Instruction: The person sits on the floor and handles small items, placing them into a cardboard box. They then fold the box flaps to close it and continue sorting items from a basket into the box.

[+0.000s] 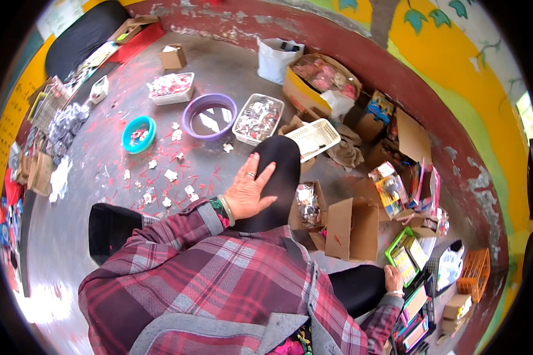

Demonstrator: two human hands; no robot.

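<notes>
My left hand (250,192) rests palm down on my left knee (284,160), which is in black cloth. Its fingers are spread and hold nothing; a ring and a bracelet show. Far to the right, my right hand (393,279) lies against my other black-clad leg (358,287), its fingers loosely extended and partly hidden, with nothing visible in it. Close by it stands a green basket (391,254) with yellow-and-white boxes. Beyond my left knee are a white basket (243,137) of small wrapped pieces, a cream basket (315,137) and a purple basin (188,127) holding liquid.
A teal bowl (126,142) of small red and white pieces and another white basket (175,99) stand on the grey floor (71,236). White scraps and red strips lie scattered. Cardboard boxes (337,231), a white bag (276,62) and an orange crate (474,275) line the right side.
</notes>
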